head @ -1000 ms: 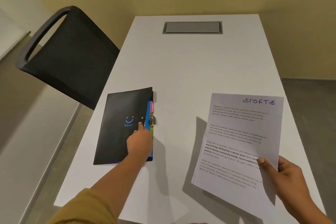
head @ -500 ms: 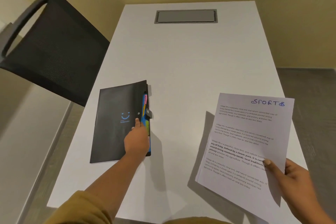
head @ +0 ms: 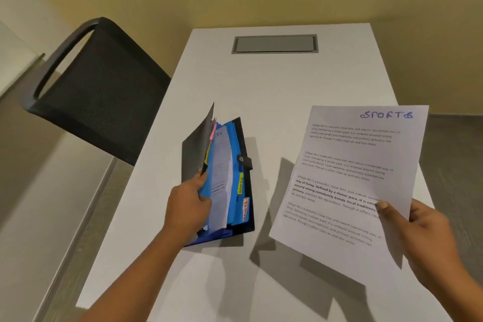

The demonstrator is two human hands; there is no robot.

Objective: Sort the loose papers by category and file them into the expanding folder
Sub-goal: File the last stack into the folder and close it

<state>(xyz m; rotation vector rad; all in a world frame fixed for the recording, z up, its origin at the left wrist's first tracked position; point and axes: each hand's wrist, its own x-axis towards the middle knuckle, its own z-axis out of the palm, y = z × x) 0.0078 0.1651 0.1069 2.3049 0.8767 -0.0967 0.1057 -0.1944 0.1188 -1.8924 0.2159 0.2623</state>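
Folder (head: pixel 232 185): open on tabletop (head: pixel 274 86), left of centre; tab labels barely legible. Left hand (head: pixel 189 204) fingers pinch its raised cover. Right hand (head: pixel 423 232) fingers pinch "SPORTS" paper (head: pixel 350 178), near right, overhanging the edge. Far tabletop bare.

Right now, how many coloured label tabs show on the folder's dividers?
3: a pink tab near the top, a yellow tab lower down, an orange tab lowest. Others may be hidden.
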